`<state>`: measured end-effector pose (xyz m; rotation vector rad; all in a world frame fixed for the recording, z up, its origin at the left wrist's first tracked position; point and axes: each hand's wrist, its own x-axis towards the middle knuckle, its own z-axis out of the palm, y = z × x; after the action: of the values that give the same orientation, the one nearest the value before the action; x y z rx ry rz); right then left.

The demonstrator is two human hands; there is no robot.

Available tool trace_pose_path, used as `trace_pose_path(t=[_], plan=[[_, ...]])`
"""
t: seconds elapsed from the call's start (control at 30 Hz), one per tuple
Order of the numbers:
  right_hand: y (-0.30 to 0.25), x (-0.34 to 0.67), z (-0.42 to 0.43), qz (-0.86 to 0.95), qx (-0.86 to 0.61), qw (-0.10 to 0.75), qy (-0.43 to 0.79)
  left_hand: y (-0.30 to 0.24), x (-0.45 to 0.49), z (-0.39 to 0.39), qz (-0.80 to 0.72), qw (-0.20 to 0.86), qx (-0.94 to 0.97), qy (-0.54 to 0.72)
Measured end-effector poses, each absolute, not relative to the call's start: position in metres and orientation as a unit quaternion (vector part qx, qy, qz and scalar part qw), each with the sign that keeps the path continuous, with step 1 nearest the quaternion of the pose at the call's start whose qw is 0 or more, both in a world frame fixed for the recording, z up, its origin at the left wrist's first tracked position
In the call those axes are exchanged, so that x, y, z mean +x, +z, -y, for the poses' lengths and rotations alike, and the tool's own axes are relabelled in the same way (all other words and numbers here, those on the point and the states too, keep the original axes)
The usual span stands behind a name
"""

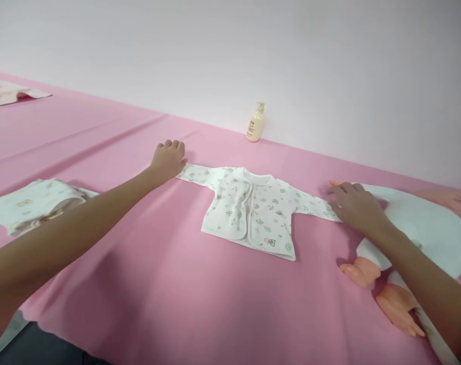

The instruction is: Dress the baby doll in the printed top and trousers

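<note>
A white baby jacket (253, 208) with small printed figures lies spread on the pink cloth, its sleeves stretched out to both sides and its front edges meeting in the middle. At the cuff of the left-hand sleeve, my left hand (168, 159) is closed with curled fingers, gripping the cloth. My right hand (355, 205) pinches the cuff of the other sleeve, its fingertips partly covering it. Beneath and beside my right forearm lies a baby doll (428, 228) in white clothing, partly hidden, with its hands and feet showing.
A cream pump bottle (256, 124) stands at the back against the white wall (329, 76). Folded printed baby clothes (36, 200) lie at the left, partly behind my forearm. A pale pink cloth (13, 91) is at the far left. Pink cloth (200, 294) covers the table.
</note>
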<state>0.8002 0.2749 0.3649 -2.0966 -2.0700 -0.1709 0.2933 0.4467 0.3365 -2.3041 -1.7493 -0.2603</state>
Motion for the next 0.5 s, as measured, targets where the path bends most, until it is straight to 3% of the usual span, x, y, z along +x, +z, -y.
trace_pose_path(t=[0.07, 0.23, 0.5], plan=[[0.367, 0.767, -0.253, 0.715, -0.691, 0.101, -0.008, 0.341, 0.32, -0.408, 0.569, 0.102, -0.806, -0.13], [0.353, 0.667, -0.194, 0.796, -0.583, 0.119, 0.114, 0.326, 0.385, -0.294, 0.369, -0.076, -0.918, -0.125], [0.32, 0.644, -0.181, 0.788, -0.563, 0.2, 0.147, 0.299, 0.403, -0.26, 0.336, -0.079, -0.921, -0.182]])
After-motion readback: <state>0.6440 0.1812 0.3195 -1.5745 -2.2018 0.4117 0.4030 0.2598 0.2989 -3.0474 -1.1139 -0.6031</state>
